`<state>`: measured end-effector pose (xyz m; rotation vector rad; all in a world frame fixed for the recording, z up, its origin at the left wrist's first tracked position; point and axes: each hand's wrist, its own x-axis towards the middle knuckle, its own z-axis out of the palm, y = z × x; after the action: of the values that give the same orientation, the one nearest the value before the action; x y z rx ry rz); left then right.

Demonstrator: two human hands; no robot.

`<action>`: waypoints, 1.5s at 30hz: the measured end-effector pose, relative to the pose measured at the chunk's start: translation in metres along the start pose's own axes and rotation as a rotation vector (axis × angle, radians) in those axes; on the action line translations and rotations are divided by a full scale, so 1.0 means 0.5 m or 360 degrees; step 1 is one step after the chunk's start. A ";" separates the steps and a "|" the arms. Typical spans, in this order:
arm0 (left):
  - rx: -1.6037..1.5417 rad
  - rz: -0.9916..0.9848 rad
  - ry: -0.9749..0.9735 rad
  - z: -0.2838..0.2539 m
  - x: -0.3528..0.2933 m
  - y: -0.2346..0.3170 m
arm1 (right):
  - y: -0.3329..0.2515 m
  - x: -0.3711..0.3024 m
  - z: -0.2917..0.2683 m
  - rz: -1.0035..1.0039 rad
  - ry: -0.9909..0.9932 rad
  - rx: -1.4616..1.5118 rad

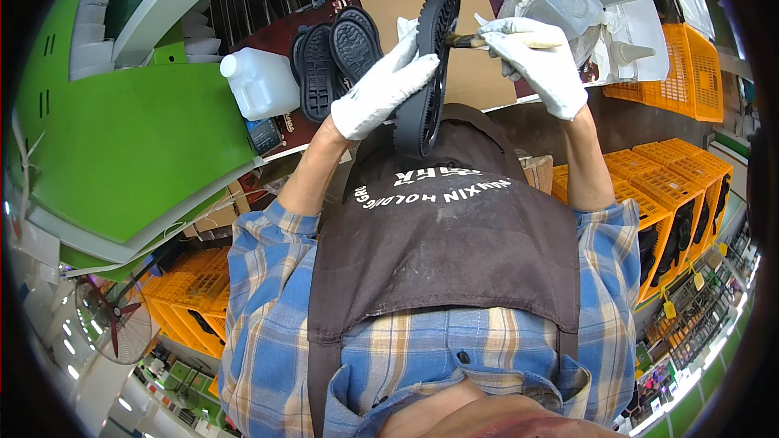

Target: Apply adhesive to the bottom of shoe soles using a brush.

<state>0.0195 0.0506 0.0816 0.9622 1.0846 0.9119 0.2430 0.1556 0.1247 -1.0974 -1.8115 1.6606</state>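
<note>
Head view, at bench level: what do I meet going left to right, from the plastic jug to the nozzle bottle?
White plastic jug, loose black shoe soles, gloved left hand, held black shoe sole, brush head, gloved right hand, white nozzle bottle.

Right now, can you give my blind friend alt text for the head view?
A white-gloved left hand holds a black shoe sole while the gloved right hand holds a brush to its inner face. To the left are more black soles and a white plastic jug; below is a dark apron.
</note>
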 end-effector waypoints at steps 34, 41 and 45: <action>-0.0290 0.0238 0.0339 -0.037 0.009 0.037 | -0.037 -0.029 -0.011 -0.0562 -0.0488 -0.0361; -0.0191 0.0451 0.0204 -0.030 0.002 0.049 | -0.028 -0.016 -0.029 -0.0764 -0.0516 -0.0489; -0.0474 0.0444 0.0093 -0.018 -0.012 0.056 | -0.039 -0.017 -0.028 -0.0664 -0.0411 -0.0570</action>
<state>0.0059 0.0555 0.1079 0.8533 0.8435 1.2973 0.2536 0.1581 0.1476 -0.5847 -2.3760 1.3059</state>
